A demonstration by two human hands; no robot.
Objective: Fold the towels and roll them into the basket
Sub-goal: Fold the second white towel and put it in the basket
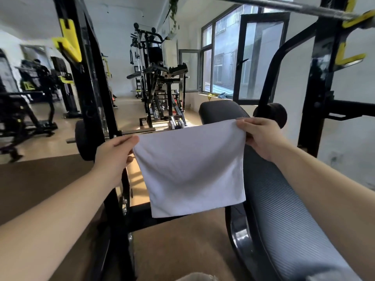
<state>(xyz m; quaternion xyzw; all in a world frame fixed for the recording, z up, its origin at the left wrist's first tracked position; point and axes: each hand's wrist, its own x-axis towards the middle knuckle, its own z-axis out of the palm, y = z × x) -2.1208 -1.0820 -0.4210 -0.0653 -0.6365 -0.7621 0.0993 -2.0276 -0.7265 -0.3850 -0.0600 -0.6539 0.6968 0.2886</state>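
Note:
A white towel (190, 169) hangs in the air in front of me, spread flat, its lower edge free above the floor. My left hand (113, 157) pinches its upper left corner. At the upper right corner, my right hand (261, 136) pinches the cloth between thumb and fingers. The towel covers part of the padded bench (284, 209) that runs from the lower right toward the middle. No basket is in view.
A black rack upright (91, 82) with yellow hooks stands at my left, another upright (316, 82) at my right, and a steel bar (284, 5) crosses overhead. Weight machines (162, 82) line the far middle. Open windows (243, 57) lie to the right. A person stands far left.

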